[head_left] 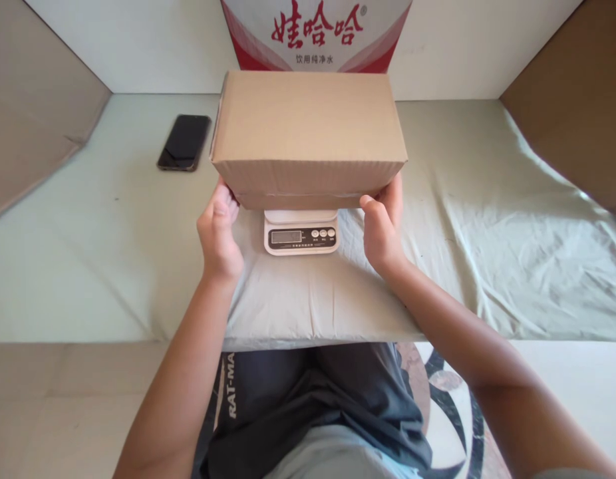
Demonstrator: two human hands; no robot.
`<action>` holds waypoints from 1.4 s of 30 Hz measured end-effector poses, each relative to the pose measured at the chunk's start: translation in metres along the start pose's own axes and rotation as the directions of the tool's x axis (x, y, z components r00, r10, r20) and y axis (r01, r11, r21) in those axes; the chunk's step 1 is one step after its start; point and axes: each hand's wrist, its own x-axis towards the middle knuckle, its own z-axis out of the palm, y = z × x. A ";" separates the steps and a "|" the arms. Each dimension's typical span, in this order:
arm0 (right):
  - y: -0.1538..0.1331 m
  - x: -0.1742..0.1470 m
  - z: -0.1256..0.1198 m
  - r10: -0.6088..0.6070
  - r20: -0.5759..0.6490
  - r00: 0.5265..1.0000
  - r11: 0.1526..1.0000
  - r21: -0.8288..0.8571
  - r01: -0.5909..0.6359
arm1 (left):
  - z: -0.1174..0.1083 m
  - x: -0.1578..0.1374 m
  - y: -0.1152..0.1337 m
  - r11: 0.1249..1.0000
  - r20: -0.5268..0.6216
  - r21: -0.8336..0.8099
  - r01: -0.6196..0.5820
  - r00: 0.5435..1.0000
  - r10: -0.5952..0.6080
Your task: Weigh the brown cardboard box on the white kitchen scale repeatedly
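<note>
Facing the cloth-covered surface (88,279), the person, in dark trousers (312,392), extends both forearms across its near edge. A white digital scale (302,241) presents its display and three buttons on the near side. Left of and beyond this panel, the left hand (221,229) is partly curled; the right hand (382,229) matches it opposite, thumb at the near face. Together they hold the cardboard box (308,116) between them, over the scale's far part; contact with the scale is hidden. A phone (184,142) lies left of the box. A red-and-white carton (318,33) stands beyond.
</note>
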 end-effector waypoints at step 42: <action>0.022 0.017 -0.024 0.149 -0.225 0.963 0.989 0.031 -0.146 | -0.007 0.020 -0.017 0.980 -0.177 -0.141 0.140 0.971 -0.164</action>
